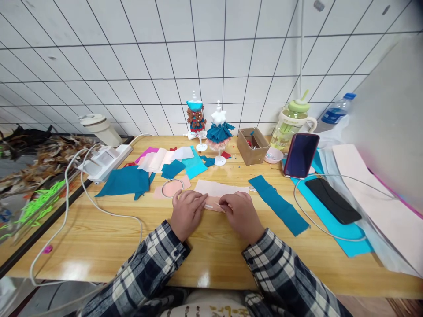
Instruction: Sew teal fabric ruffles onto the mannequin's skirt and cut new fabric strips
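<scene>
A pale pink strip of crepe-like material (220, 187) lies across the table in front of me, its near part darker or doubled. My left hand (187, 212) rests on its left end, fingers stretched out and pressing down. At its right end, my right hand (241, 215) has thumb and index finger pinched together by the near edge; what they hold is too small to make out. A narrow white strip (209, 206) shows on the pink between my hands. Left of my left hand, a ring-shaped roll (172, 188) lies on pink pieces.
Two small dress forms (218, 132) stand by the wall, near a cardboard box (253, 147). Teal strip (279, 204), phones (332, 200) and a green-lidded jug (291, 125) are to the right. Leftward are teal pieces (125, 181), a power strip (107, 163) and trailing cable (109, 214).
</scene>
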A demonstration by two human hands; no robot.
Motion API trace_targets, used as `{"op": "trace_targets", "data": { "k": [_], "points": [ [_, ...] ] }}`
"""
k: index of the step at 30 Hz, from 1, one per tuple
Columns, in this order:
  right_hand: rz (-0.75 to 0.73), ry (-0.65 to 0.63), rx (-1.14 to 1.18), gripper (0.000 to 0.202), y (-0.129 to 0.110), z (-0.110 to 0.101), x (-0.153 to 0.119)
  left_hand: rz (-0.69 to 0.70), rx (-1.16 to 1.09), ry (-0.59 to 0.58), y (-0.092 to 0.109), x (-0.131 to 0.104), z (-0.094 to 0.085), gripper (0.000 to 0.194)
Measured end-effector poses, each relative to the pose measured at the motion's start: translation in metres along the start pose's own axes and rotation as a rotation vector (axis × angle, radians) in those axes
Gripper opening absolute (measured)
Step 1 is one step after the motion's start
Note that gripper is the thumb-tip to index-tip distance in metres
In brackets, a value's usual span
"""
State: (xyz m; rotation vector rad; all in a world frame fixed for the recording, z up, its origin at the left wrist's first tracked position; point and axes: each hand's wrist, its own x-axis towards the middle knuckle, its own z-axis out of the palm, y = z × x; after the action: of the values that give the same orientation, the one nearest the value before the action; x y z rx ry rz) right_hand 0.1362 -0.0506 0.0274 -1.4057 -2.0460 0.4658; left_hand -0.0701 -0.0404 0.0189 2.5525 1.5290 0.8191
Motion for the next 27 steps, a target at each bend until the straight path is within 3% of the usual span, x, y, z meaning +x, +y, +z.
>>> {"op": "trace_targets", "data": {
  "k": [3, 7, 10, 18, 27],
  "points": [
    [0.149, -0.061, 0.086, 0.013, 0.008, -0.001, 0.003, -0.003, -0.051, -0.005, -0.01, 0.006, 0.009, 0.023],
    [0.293, -0.15, 0.123, 0.007, 0.013, 0.002, 0.007, 0.015, -0.095, -0.168, -0.011, 0.011, 0.022, 0.017],
    [0.359, -0.205, 0.1, 0.006, 0.014, 0.007, 0.011, -0.037, -0.083, -0.22, -0.005, 0.01, 0.024, 0.013],
    [0.296, -0.262, 0.044, 0.007, 0.007, 0.012, 0.017, -0.112, -0.064, -0.238, 0.003, 0.009, 0.02, 0.013],
    [0.325, -0.259, -0.064, 0.007, 0.0, 0.013, 0.015, -0.138, -0.1, -0.249, 0.002, 0.01, 0.019, 0.011]
  ]
}}
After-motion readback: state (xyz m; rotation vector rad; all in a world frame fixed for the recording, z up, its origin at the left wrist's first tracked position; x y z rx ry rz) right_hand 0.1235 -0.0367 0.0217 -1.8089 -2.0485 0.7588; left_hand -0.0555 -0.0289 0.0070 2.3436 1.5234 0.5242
